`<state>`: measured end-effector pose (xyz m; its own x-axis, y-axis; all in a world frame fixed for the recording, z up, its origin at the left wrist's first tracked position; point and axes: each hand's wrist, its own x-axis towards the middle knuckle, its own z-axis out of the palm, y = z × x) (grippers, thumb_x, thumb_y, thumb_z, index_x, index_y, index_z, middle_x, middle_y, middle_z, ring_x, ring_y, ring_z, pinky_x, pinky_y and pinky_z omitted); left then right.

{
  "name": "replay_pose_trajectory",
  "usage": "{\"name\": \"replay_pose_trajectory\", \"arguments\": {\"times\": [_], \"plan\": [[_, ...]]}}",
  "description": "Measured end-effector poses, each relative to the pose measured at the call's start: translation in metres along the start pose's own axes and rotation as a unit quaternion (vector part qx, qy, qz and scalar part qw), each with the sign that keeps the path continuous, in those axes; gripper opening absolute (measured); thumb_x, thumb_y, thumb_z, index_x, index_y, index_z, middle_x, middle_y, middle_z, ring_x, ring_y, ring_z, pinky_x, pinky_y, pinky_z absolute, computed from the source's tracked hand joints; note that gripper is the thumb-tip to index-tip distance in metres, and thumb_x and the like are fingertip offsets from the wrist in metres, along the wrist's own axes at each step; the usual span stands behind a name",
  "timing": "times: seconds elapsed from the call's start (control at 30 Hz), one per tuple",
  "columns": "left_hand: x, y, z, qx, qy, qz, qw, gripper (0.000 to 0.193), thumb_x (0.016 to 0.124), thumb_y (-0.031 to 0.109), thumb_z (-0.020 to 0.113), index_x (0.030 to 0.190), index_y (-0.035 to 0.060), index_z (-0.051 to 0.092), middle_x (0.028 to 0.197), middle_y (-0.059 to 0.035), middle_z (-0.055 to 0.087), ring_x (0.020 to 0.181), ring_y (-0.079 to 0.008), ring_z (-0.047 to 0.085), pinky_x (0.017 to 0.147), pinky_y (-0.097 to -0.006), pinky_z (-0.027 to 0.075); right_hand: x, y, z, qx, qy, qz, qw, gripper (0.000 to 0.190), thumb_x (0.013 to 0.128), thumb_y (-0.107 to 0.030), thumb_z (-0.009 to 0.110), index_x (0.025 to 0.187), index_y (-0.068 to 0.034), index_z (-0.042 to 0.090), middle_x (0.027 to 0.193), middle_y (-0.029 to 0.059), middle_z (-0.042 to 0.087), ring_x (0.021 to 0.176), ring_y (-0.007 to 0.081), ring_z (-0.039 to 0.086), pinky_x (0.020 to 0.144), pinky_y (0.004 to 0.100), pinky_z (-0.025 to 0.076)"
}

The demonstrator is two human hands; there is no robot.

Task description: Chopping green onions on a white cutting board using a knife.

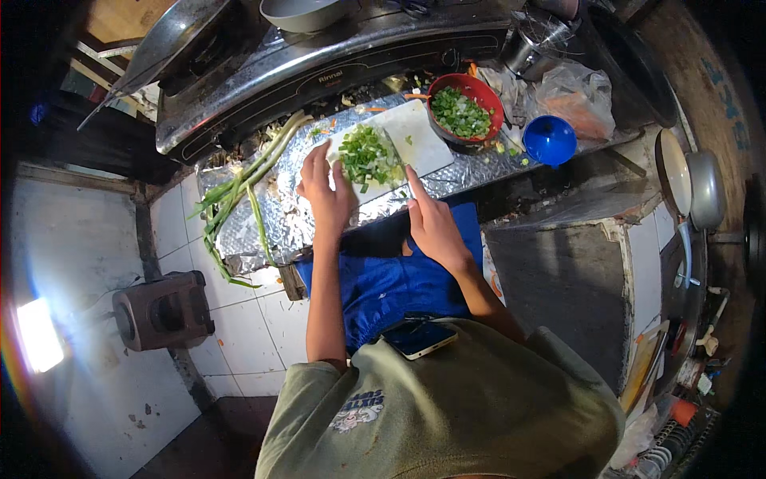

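A white cutting board point(428, 149) lies on the foil-covered ledge before me. Chopped green onions point(366, 157) form a pile on its left half. My right hand point(434, 224) grips a kitchen knife point(395, 148), its blade standing against the right side of the pile. At the pile's left side is my left hand point(326, 191), slightly blurred, fingers apart and holding nothing. Whether its fingertips touch the onions I cannot tell. Beyond the board's right end, a red bowl point(440, 133) holds more chopped green onions. Whole green onions point(251, 164) lie to the left, leaves drooping over the edge.
A Rinnai gas stove point(335, 78) runs behind the ledge, bearing a wok point(161, 48) and a grey bowl point(305, 15). Right of the red bowl are a blue funnel point(549, 141) and a plastic bag point(577, 99) with orange contents. A phone point(419, 338) rests near my waist.
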<state>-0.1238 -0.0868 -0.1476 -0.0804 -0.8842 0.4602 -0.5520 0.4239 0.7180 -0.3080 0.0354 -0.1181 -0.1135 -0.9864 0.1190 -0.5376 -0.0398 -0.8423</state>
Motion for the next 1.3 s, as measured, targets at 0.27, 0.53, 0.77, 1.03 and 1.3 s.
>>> {"name": "replay_pose_trajectory", "arguments": {"times": [0.27,0.53,0.77,1.03,1.3], "plan": [[-0.028,0.021,0.024,0.162,-0.116,-0.002,0.98,0.066,0.104,0.021,0.046,0.158,-0.0113,0.025,0.159,-0.0326,0.038,0.149,-0.0486,0.035,0.122,-0.0684,0.012,0.0,0.016,-0.006,-0.038,0.021,0.048,0.998,0.073,0.098,-0.001,0.052,0.164,-0.006,0.022,0.084,0.0338,0.066,0.081,0.0535,0.065,0.072,0.06,0.05],[-0.015,0.029,0.013,-0.015,-0.095,-0.03,0.995,0.057,0.104,0.008,0.044,0.157,-0.0082,0.031,0.154,-0.033,0.045,0.142,-0.0479,0.045,0.125,-0.0602,0.017,0.007,-0.002,0.0,0.042,0.027,-0.029,0.998,0.062,0.101,-0.005,0.05,0.161,-0.009,0.036,0.089,0.0331,0.066,0.083,0.0503,0.065,0.076,0.0536,0.05],[-0.003,0.015,0.0,-0.052,-0.015,-0.018,0.998,0.047,0.107,0.007,0.043,0.153,-0.0025,0.046,0.15,-0.0252,0.055,0.133,-0.0344,0.059,0.109,-0.0389,0.045,0.009,-0.005,0.016,-0.159,-0.072,0.035,0.984,0.071,0.097,-0.009,0.058,0.163,-0.019,0.033,0.079,0.0267,0.069,0.074,0.049,0.069,0.068,0.0601,0.054],[0.043,0.004,0.021,-0.002,-0.117,0.092,0.989,0.044,0.102,0.007,0.049,0.145,-0.0025,0.053,0.147,-0.0264,0.056,0.14,-0.046,0.049,0.119,-0.0561,0.034,0.016,-0.01,-0.003,-0.121,-0.1,0.041,0.987,0.064,0.099,-0.01,0.054,0.16,-0.019,0.038,0.082,0.0278,0.069,0.079,0.0524,0.066,0.076,0.0611,0.052],[0.066,-0.004,0.012,0.039,-0.234,0.17,0.957,0.031,0.098,0.013,0.053,0.124,0.0025,0.069,0.121,-0.0189,0.073,0.118,-0.0384,0.066,0.121,-0.0601,0.031,-0.002,0.007,-0.04,-0.013,0.014,0.066,0.998,0.056,0.104,-0.014,0.049,0.159,-0.019,0.042,0.093,0.0309,0.068,0.089,0.0538,0.063,0.086,0.0564,0.05]]}}
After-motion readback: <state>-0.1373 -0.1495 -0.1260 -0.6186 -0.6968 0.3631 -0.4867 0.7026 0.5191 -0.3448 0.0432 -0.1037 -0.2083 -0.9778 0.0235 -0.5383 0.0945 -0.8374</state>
